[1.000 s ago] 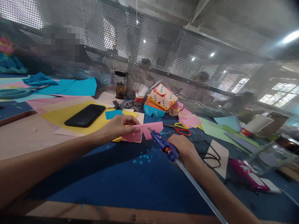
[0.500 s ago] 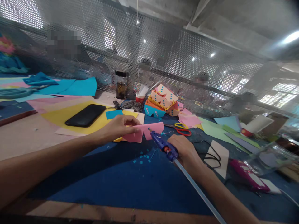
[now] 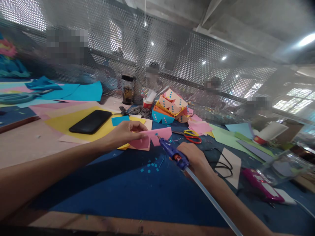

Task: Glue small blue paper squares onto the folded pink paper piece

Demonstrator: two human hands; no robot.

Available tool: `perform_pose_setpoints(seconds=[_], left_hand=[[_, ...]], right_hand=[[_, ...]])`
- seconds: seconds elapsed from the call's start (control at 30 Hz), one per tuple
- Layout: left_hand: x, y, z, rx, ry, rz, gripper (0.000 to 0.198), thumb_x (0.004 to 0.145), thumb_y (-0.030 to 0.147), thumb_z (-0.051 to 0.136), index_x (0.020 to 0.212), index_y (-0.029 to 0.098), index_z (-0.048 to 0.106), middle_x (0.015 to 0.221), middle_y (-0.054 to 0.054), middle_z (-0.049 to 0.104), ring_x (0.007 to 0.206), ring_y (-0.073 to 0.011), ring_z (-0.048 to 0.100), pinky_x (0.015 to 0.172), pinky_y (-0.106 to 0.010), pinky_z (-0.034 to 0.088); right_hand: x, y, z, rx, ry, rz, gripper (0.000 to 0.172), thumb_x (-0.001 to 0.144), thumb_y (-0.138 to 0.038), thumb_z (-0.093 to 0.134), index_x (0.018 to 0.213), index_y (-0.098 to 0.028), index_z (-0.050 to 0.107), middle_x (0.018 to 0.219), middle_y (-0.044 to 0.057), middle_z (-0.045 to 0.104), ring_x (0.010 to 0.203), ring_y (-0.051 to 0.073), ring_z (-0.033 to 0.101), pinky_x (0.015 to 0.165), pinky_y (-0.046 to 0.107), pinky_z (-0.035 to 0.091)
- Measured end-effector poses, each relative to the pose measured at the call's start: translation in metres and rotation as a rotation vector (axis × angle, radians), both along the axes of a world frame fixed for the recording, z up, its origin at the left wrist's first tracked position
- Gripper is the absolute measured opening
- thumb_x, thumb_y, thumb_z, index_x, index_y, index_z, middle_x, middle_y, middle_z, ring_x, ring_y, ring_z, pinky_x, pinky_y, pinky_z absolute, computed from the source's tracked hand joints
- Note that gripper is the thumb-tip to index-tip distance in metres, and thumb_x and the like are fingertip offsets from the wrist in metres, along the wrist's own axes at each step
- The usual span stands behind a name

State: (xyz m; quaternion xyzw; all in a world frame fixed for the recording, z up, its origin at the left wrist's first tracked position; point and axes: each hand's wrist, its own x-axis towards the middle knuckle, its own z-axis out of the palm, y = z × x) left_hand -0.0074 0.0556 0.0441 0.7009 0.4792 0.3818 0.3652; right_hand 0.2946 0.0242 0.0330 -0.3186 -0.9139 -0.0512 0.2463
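My left hand (image 3: 130, 132) pinches a folded pink paper piece (image 3: 161, 132) by its left part, above the blue mat. A small blue square (image 3: 156, 134) sits on the pink face. My right hand (image 3: 193, 155) is wrapped round a purple glue gun (image 3: 172, 152) with a long clear glue stick (image 3: 214, 200) coming out of its back. The gun's nozzle points up and left, close to the pink paper just below the blue square; whether it touches I cannot tell. Several tiny blue paper squares (image 3: 151, 165) lie on the mat below.
Scissors with yellow and red handles (image 3: 193, 139) lie behind my right hand. Decorated paper pieces (image 3: 171, 106) are stacked further back. A black phone (image 3: 90, 121) rests on yellow paper at left. A magenta power strip (image 3: 263, 185) and a clear container (image 3: 283, 167) stand at right.
The glue gun's nozzle has drawn back slightly down and right from the blue square, which now shows more plainly. My left hand and the pink paper have hardly moved.
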Motion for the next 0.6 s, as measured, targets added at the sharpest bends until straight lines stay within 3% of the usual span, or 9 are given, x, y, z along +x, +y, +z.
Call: perform_pose_setpoints(seconds=[0.33,0.47,0.6], left_hand=[[-0.002,0.004,0.001,-0.094,-0.119,0.005,0.028,0.073,0.039,0.077,0.09,0.018,0.071,0.086,-0.004,0.076,0.083,-0.02,0.071,0.076,-0.029,0.054],[-0.002,0.006,-0.002,-0.085,-0.148,0.013,0.029,0.071,0.04,0.079,0.089,0.018,0.071,0.086,-0.003,0.076,0.082,-0.0189,0.071,0.075,-0.027,0.053],[-0.002,0.006,-0.003,-0.068,-0.14,0.008,0.03,0.071,0.042,0.079,0.088,0.019,0.071,0.087,-0.002,0.076,0.082,-0.0182,0.07,0.074,-0.026,0.052]], right_hand=[[-0.008,-0.008,0.009,0.008,0.077,-0.051,0.019,0.093,-0.036,0.058,0.081,-0.021,0.055,0.075,0.002,0.059,0.067,0.016,0.054,0.063,0.027,0.035],[-0.007,-0.002,0.001,0.11,0.025,-0.1,0.023,0.092,-0.041,0.058,0.08,-0.022,0.059,0.074,0.003,0.06,0.067,0.017,0.055,0.061,0.028,0.033],[-0.004,0.001,-0.003,0.11,0.011,-0.084,0.022,0.092,-0.04,0.059,0.081,-0.021,0.06,0.075,0.003,0.061,0.07,0.018,0.057,0.063,0.028,0.035]])
